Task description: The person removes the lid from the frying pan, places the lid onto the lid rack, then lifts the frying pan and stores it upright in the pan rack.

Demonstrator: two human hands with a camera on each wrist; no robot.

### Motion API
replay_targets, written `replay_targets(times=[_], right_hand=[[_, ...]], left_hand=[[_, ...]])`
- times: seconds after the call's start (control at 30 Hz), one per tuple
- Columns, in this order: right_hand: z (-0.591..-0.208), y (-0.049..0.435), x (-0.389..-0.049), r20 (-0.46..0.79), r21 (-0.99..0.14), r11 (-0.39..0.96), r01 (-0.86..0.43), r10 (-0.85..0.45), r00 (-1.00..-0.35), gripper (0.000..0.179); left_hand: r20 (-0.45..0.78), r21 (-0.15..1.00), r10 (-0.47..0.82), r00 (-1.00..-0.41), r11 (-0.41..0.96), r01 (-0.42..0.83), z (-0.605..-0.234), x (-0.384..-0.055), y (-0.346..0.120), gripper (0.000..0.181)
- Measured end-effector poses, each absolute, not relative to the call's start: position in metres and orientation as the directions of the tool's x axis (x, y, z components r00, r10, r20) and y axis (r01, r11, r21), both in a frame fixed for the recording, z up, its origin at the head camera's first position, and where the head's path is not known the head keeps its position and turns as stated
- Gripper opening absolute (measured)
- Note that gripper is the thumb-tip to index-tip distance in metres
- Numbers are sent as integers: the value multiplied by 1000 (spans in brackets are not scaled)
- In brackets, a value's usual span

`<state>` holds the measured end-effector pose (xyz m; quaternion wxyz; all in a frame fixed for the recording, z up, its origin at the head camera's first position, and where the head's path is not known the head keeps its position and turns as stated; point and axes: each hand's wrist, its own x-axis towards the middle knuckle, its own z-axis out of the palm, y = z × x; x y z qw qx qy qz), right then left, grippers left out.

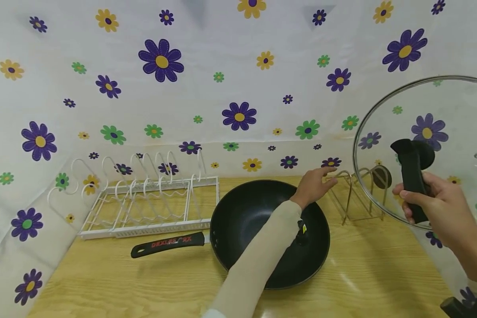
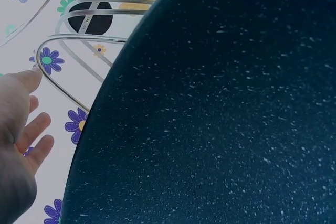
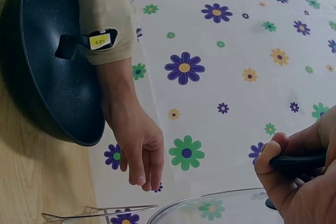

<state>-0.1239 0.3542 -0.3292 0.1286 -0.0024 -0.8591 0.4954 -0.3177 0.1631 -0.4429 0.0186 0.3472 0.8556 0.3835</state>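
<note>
My right hand [image 1: 447, 205] grips the black handle [image 1: 411, 181] of a large glass lid [image 1: 461, 154] with a metal rim, raised at the right side and tilted so its face shows. My left hand [image 1: 315, 185] reaches across a black wok [image 1: 244, 221], fingers extended beside a small wire lid rack [image 1: 347, 198]. In the left wrist view, the left thumb is right at a wire loop [image 2: 39, 59] of that rack, and the hand holds nothing. The wok sits on the wooden table, its handle [image 1: 168, 245] pointing left; the left forearm hides part of its inside.
A white wire dish rack [image 1: 151, 229] stands behind the wok handle at the left. Flower-patterned sheeting [image 1: 206, 53] forms the back and sides around the wooden table [image 1: 115, 282]. A dark round disc [image 1: 382, 177] shows behind the wire rack.
</note>
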Motion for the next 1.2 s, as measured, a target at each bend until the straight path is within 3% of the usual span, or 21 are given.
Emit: replay_targets(times=[0.5,0.83,1.2], right_hand=[[-335,350,-131,233,-848,509,-147,108,-967,12],[-336,357,-129,222,-864,483,-142,113,-968,11],[-340,357,-135,240,-843,514,-156,99,-966,11]], left_hand=[[239,623,610,-756,501,601,-445,-324,181,43],[231,515,618,-752,578,633,-441,-323,197,40],[383,559,490,-783,551,619,-448,-324,211,26]])
